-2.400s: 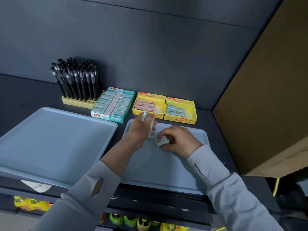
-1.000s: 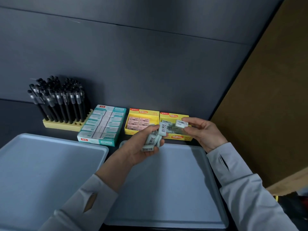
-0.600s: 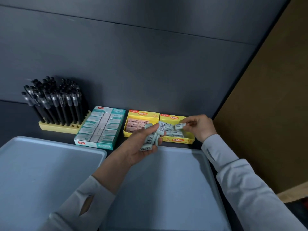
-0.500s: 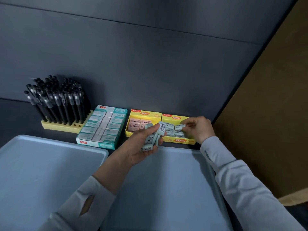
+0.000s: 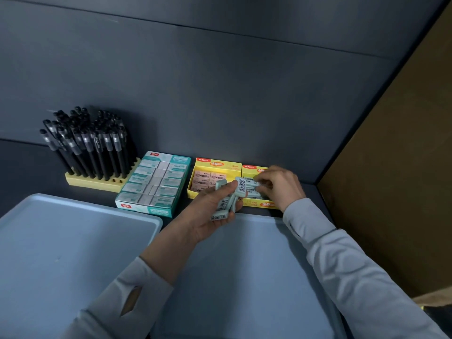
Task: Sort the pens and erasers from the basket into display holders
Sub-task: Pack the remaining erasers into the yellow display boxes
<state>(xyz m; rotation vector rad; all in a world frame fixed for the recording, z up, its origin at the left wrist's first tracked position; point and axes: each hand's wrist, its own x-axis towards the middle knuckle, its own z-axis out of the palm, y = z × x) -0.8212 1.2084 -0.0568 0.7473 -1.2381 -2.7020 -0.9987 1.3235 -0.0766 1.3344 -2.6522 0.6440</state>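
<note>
My left hand (image 5: 208, 217) grips a bundle of several pale green erasers (image 5: 228, 199), held just in front of two yellow eraser boxes. My right hand (image 5: 281, 187) pinches one pale green eraser (image 5: 254, 184) down inside the right yellow box (image 5: 263, 204), which holds more of the same. The left yellow box (image 5: 215, 165) holds pink erasers. A teal box (image 5: 156, 184) of white erasers sits further left. Black pens (image 5: 90, 145) stand in a yellow holder (image 5: 97, 183) at the far left.
Two light blue trays lie on the dark shelf: one at the left (image 5: 61, 253), one beneath my arms (image 5: 244, 277). A dark grey wall (image 5: 220, 81) rises right behind the boxes. A brown board (image 5: 396, 167) closes off the right side.
My right hand has lowered its eraser from above the right yellow box down into it. The left hand keeps its bundle in nearly the same spot.
</note>
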